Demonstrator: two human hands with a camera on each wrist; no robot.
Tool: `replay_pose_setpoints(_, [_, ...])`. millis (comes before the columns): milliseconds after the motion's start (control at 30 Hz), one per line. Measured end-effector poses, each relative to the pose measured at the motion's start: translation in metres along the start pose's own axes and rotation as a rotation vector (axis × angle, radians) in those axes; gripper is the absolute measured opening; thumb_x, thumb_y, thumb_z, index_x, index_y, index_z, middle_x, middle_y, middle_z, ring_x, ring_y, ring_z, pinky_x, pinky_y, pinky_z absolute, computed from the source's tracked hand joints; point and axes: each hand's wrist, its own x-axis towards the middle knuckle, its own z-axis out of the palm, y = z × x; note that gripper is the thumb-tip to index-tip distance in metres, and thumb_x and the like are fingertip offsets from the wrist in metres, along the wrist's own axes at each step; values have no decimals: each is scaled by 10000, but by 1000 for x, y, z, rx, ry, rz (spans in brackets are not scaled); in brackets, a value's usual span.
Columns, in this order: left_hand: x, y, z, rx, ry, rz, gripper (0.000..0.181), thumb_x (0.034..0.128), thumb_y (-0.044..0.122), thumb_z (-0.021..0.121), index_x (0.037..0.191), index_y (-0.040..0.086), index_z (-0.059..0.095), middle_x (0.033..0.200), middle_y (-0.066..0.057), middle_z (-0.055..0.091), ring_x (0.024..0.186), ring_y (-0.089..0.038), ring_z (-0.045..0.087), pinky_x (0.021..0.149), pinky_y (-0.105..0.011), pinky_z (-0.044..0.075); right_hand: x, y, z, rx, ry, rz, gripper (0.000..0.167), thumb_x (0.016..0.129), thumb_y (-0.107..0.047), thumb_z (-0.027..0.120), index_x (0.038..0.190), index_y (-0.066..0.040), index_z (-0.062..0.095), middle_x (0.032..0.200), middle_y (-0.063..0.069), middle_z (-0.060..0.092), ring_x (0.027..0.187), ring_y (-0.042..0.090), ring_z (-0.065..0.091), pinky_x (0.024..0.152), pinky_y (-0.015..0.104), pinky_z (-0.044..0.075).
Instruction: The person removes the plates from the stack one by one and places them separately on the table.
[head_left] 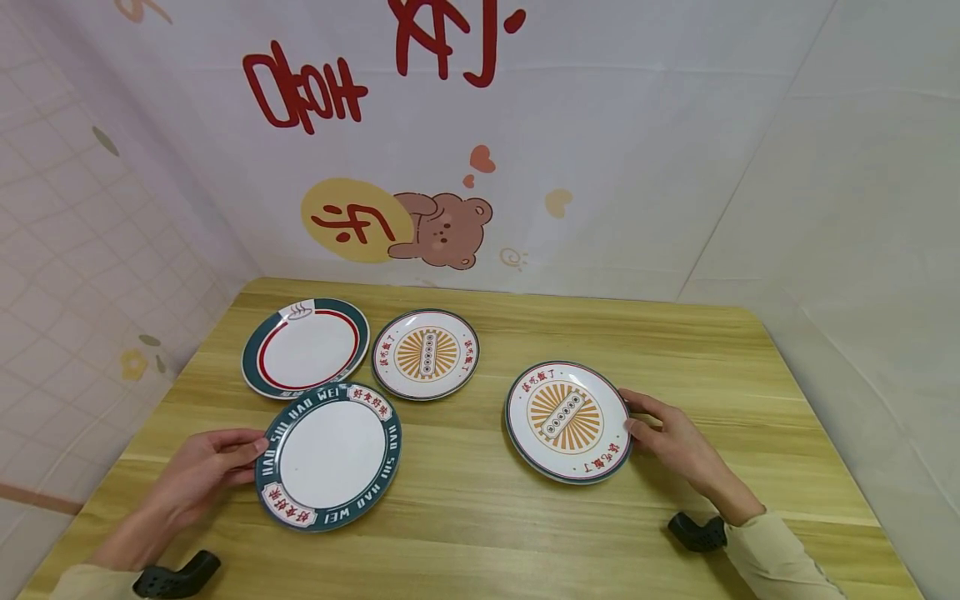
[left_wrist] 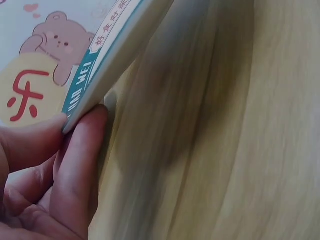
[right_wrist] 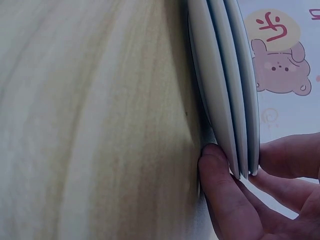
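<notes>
In the head view my left hand (head_left: 198,475) pinches the left rim of a green-rimmed plate (head_left: 330,462) with white lettering. The left wrist view shows the thumb on top of this plate's rim (left_wrist: 107,62) and fingers beneath, with the plate tilted above the wood. On the right, my right hand (head_left: 675,442) grips the edge of a small stack of plates (head_left: 566,421), the top one bearing an orange sunburst. From the right wrist view, three stacked rims (right_wrist: 227,95) lie between thumb and fingers, close to the tabletop.
Behind the held green plate stands another plate (head_left: 311,350) with green and red rings, partly overlapped by it in view. Beside it lies a second sunburst plate (head_left: 425,354). The wooden table (head_left: 465,533) meets a printed cloth backdrop (head_left: 600,150) at the back and sides.
</notes>
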Motion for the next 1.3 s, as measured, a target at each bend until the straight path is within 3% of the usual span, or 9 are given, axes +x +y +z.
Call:
replay_pose_setpoints(733, [2,-21,-47,27,-24,-61,470,1037,117,639,1345,-218,521,1005,47,710,852,-120,698,786,-304,640,1,-2,-1,-3,-6,5,549,1060,-104,589,1549,53,396,1459,325,482,1249,394,569,841,294,621])
replay_pose_setpoints(867, [1,-26,-55,-1,-49,-68,344,1034,97,638,1262,-160,631,987,36,715,846,-135,705,784,-310,641,1,-1,0,-8,-5,9,549,1059,-103,590,1550,49,397,1458,324,484,1246,392,571,835,290,621])
replay_pose_setpoints(1067, [1,-32,-66,-43,-82,-69,173,1040,84,622,1141,29,751,985,41,723,862,-136,712,794,-318,641,0,-2,0,6,-2,19,550,1058,-103,590,1551,46,398,1458,321,485,1227,380,584,823,287,622])
replay_pose_setpoints(1300, [1,-35,-75,-84,-99,-80,210,1044,77,613,1012,203,778,975,55,728,858,-136,714,793,-313,641,0,-2,0,-21,2,27,545,1064,-124,588,1553,30,405,1460,305,491,1228,362,580,834,276,616])
